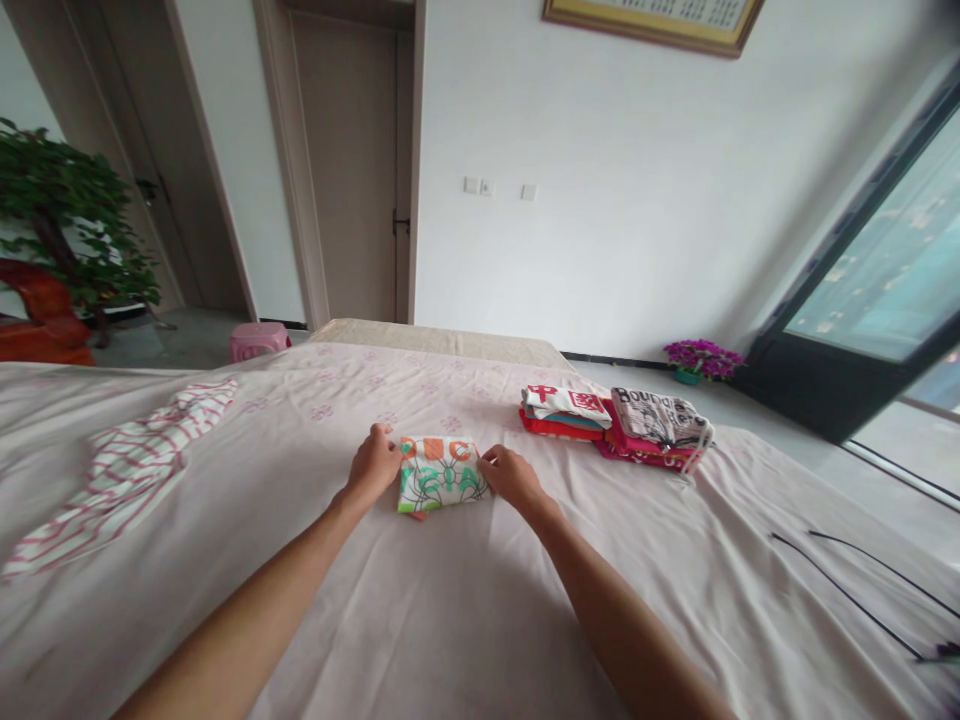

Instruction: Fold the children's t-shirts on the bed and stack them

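Observation:
A small folded white garment (444, 476) with orange, green and black print lies on the pale pink sheet (420, 610) in front of me. My left hand (376, 462) pinches its left edge. At the opposite side my right hand (511, 474) grips the right edge between thumb and fingers. A bit of orange cloth pokes out under the near edge. To the right sit two stacks: a folded white garment with red characters (568, 402) tops one, and a folded grey-white garment with black lettering (658, 417) tops the other.
A red-and-white striped garment (142, 455) lies loose at the left. Thin black cords (855, 585) rest at the right. Beyond the sheet are a pink stool (259, 341), a purple flower pot (703, 358) and a leafy plant (71, 215).

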Tool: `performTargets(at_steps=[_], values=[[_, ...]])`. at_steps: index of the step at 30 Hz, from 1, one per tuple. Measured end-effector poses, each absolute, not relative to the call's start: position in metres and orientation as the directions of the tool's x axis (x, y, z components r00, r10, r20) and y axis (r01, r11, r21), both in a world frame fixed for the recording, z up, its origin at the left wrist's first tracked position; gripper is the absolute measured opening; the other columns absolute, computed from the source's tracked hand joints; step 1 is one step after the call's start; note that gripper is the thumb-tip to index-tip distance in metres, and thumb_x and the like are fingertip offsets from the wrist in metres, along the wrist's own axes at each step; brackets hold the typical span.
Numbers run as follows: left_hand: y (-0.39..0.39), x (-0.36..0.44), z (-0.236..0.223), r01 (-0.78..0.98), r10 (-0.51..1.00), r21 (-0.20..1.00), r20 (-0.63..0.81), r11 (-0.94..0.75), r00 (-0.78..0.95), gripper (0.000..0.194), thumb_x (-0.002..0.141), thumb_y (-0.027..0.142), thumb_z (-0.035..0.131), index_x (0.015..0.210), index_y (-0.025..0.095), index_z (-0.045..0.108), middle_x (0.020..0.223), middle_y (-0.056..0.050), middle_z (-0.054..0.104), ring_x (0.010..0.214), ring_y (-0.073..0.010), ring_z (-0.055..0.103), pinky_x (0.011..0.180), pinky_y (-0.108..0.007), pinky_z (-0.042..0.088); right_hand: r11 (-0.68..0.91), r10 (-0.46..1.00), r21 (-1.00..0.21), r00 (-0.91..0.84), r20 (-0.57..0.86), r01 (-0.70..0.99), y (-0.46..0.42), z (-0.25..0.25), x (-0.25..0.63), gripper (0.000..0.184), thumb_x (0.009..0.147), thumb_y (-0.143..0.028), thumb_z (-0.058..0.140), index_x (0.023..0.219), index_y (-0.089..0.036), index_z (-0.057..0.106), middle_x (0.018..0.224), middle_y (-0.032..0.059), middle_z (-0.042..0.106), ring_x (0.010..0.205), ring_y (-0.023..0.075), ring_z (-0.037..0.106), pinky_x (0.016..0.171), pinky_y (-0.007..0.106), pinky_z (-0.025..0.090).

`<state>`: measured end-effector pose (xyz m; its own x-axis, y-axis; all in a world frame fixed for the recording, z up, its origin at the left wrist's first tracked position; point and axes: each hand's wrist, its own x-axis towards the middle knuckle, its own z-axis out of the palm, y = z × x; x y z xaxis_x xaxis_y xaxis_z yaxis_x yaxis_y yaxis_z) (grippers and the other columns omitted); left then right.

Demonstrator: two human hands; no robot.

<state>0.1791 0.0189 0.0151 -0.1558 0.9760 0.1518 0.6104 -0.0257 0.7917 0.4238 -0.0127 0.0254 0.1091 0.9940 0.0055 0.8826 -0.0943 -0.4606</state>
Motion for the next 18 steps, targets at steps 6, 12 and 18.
performTargets(at_steps=[6,12,18], values=[[0.004,0.209,0.011,0.743,0.825,0.465,0.527,-0.481,0.203,0.039,0.092,0.011,0.035,0.123,0.016,0.059,0.128,-0.013,0.063,0.124,-0.0203,0.056,0.108,-0.037,0.042,0.24,0.927,-0.378,-0.096,0.362,0.894,-0.013,0.031,0.393,0.046,0.092,-0.011,0.037,0.134,-0.016,0.055,0.131,0.0132,0.061,0.122,0.0216,0.054,0.104,0.033,0.039],[0.0,0.216,-0.025,0.904,0.907,0.268,0.352,-0.333,0.23,0.057,0.094,0.034,0.044,0.143,0.005,0.044,0.151,-0.026,0.041,0.143,-0.0353,0.036,0.115,-0.052,0.03,0.415,0.896,-0.248,-0.346,0.28,0.875,-0.012,-0.002,0.376,0.052,0.1,-0.031,0.039,0.149,-0.014,0.04,0.156,0.0143,0.037,0.147,0.0258,0.028,0.119,0.045,0.023],[-0.006,0.205,-0.031,0.946,0.936,0.191,0.288,-0.262,0.201,0.066,0.095,0.048,0.041,0.148,0.01,0.038,0.156,-0.023,0.034,0.142,-0.0358,0.036,0.114,-0.054,0.027,0.346,0.931,-0.223,-0.305,0.199,0.912,-0.01,-0.018,0.396,0.056,0.103,-0.042,0.034,0.152,-0.015,0.035,0.159,0.0126,0.03,0.148,0.0238,0.026,0.12,0.044,0.02]])
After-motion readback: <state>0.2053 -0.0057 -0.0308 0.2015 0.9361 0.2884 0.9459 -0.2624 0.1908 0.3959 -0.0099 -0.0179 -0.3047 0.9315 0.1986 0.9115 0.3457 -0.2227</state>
